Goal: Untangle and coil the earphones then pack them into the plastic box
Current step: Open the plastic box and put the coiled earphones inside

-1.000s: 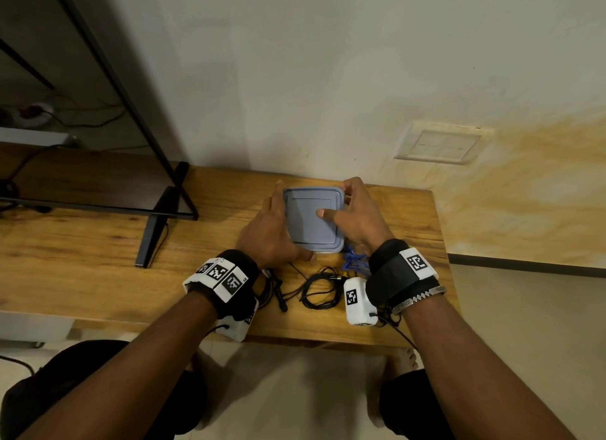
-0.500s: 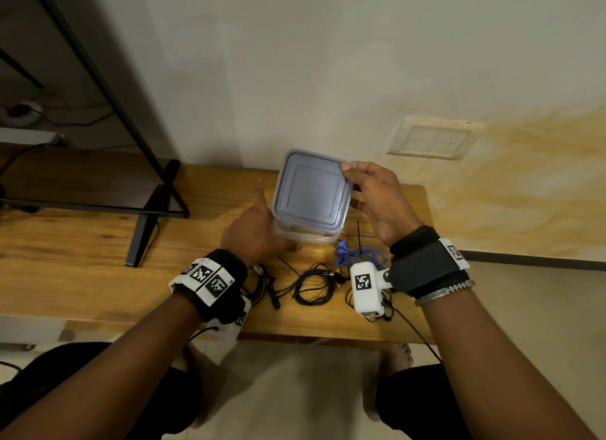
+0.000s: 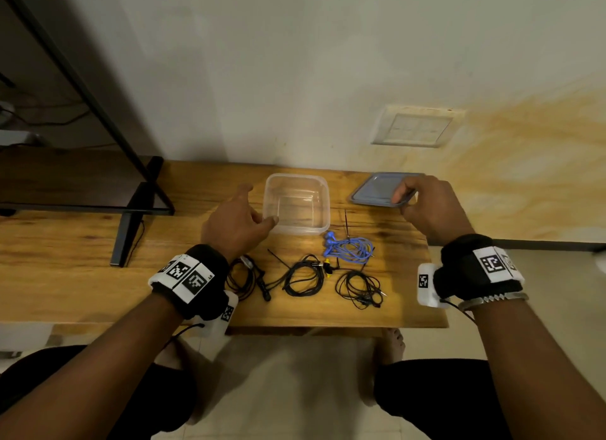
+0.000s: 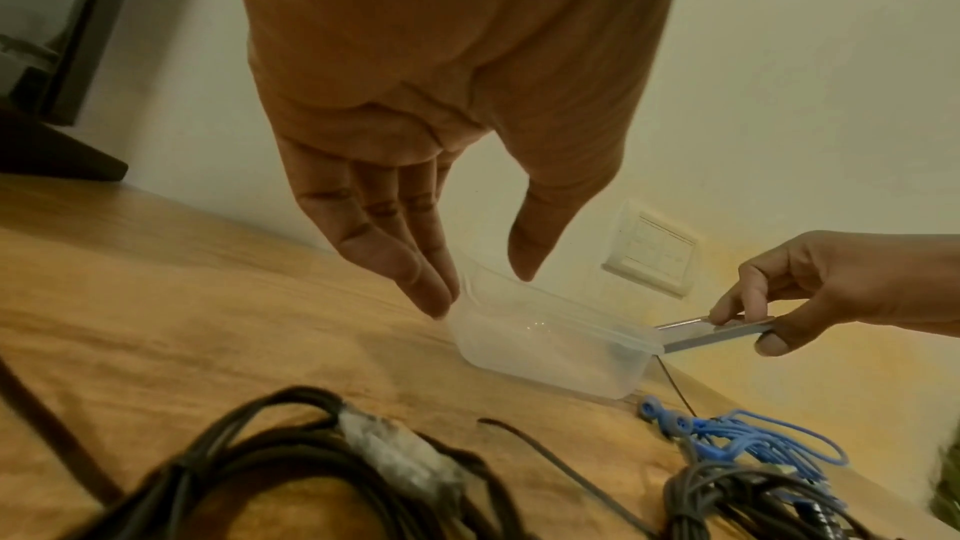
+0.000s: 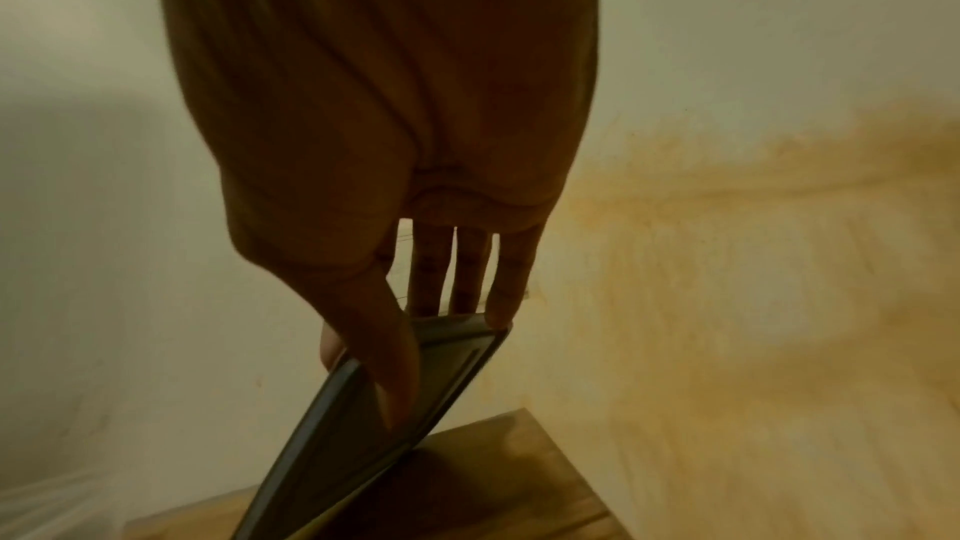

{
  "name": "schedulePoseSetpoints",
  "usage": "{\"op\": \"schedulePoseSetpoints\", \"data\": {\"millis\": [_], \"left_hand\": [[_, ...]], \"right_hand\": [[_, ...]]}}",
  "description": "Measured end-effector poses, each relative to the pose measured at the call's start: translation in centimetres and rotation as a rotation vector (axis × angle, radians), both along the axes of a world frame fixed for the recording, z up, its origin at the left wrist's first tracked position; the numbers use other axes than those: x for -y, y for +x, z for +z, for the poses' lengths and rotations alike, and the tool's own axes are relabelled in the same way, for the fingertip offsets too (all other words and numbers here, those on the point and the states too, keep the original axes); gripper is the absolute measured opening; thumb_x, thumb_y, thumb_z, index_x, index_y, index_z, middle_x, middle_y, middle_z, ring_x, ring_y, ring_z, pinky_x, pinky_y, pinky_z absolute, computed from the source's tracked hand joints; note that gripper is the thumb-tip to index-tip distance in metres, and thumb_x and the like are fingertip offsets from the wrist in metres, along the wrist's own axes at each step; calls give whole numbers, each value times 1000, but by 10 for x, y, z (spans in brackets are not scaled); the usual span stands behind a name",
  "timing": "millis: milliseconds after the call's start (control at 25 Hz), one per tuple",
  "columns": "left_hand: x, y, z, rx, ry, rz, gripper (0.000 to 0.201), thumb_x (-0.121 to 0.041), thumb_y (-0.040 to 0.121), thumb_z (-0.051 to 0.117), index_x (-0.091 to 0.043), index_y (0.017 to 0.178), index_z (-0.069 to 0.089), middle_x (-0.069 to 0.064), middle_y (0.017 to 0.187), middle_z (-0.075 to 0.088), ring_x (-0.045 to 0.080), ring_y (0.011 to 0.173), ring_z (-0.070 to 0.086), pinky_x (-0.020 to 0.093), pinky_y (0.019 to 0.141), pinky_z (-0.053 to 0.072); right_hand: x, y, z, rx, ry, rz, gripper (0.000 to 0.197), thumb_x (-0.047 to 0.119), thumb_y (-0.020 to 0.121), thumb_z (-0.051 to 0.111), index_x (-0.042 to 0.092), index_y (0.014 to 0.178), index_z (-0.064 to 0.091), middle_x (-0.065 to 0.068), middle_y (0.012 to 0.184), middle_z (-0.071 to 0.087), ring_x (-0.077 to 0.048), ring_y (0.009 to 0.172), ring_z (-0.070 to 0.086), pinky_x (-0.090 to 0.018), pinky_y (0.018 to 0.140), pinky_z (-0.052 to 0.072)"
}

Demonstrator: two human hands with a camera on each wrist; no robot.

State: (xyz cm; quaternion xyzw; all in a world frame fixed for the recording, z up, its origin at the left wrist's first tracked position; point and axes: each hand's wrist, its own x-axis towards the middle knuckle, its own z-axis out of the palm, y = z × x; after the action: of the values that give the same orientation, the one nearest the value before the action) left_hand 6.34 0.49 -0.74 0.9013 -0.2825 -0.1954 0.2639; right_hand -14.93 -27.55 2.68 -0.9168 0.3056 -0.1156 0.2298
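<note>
From the head view, the grey-blue lid (image 3: pixel 380 189) is now sitting off the plastic box (image 3: pixel 296 207), which half a second ago was being lifted closed; the box is resting open on the counter (image 3: pixel 82 259), with earphones (image 3: pixel 349 248) lying coiled just in front. The left wrist view is showing the left hand (image 4: pixel 442 105) with fingers (image 4: pixel 410 261) nearly straight, touching the box's near corner. The right wrist view is showing the right hand (image 5: pixel 384 118) pinching the tilted lid above the counter's corner.
</note>
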Motion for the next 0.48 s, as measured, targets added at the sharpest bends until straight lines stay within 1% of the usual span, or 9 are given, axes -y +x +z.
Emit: {"op": "schedulePoseSetpoints", "data": {"millis": [80, 120, 160, 200, 280, 320, 360, 400, 480], "left_hand": [[-1, -2, 2, 46, 7, 20, 85, -55, 91, 72, -23, 159, 33, -7, 108, 76, 22, 103, 72, 36, 80, 52], [-1, -8, 4, 83, -3, 30, 81, -54, 91, 72, -23, 156, 37, -5, 113, 74, 23, 106, 71, 38, 81, 53], [-1, -15, 8, 130, -25, 30, 74, -53, 91, 71, -23, 152, 42, -2, 118, 70, 24, 106, 69, 38, 79, 54], [0, -25, 10, 166, -68, 6, 63, -51, 92, 71, -23, 145, 48, -2, 120, 66, 22, 103, 67, 36, 75, 52], [4, -47, 11, 183, -151, -130, 37, -46, 95, 70, -27, 125, 58, -8, 111, 61, 11, 89, 61, 29, 67, 46], [5, -56, 9, 180, -160, -222, 26, -43, 97, 68, -29, 116, 61, -11, 104, 61, 7, 83, 59, 27, 65, 44], [6, -62, 7, 181, -148, -307, 17, -41, 98, 67, -30, 110, 64, -13, 100, 63, 6, 82, 60, 26, 66, 44], [6, -65, 4, 186, -122, -378, 12, -38, 99, 65, -30, 109, 67, -13, 100, 66, 9, 87, 63, 27, 68, 46], [5, -66, -3, 192, -37, -484, 20, -35, 101, 62, -28, 117, 71, -11, 113, 69, 13, 102, 66, 29, 76, 51]], "right_hand": [[8, -12, -3, -62, 20, 33, 23, -13, 76, 69, 10, 78, 74, -13, 95, 76, -37, 97, 70, -31, 79, 45], [10, -18, -5, -89, 33, 57, 24, -13, 76, 70, 10, 78, 74, -13, 96, 75, -37, 97, 69, -33, 81, 47], [11, -22, -7, -111, 43, 80, 24, -13, 76, 71, 11, 78, 73, -14, 98, 75, -37, 98, 69, -34, 82, 48], [12, -26, -9, -125, 54, 101, 25, -12, 76, 72, 12, 79, 72, -14, 102, 74, -38, 102, 68, -36, 84, 48], [11, -31, -14, -124, 73, 127, 28, -15, 75, 72, 12, 82, 71, -17, 112, 72, -39, 115, 65, -34, 87, 45], [10, -32, -17, -119, 87, 133, 30, -17, 75, 70, 11, 82, 71, -18, 117, 72, -38, 121, 64, -31, 89, 43], [8, -31, -18, -122, 100, 140, 30, -19, 74, 69, 10, 83, 71, -19, 121, 72, -37, 126, 62, -29, 91, 42], [5, -29, -19, -131, 112, 147, 30, -20, 75, 69, 9, 85, 72, -20, 124, 71, -37, 128, 61, -28, 94, 42], [1, -27, -24, -167, 138, 178, 31, -18, 77, 71, 11, 87, 72, -19, 128, 70, -36, 131, 60, -32, 102, 43]]}}
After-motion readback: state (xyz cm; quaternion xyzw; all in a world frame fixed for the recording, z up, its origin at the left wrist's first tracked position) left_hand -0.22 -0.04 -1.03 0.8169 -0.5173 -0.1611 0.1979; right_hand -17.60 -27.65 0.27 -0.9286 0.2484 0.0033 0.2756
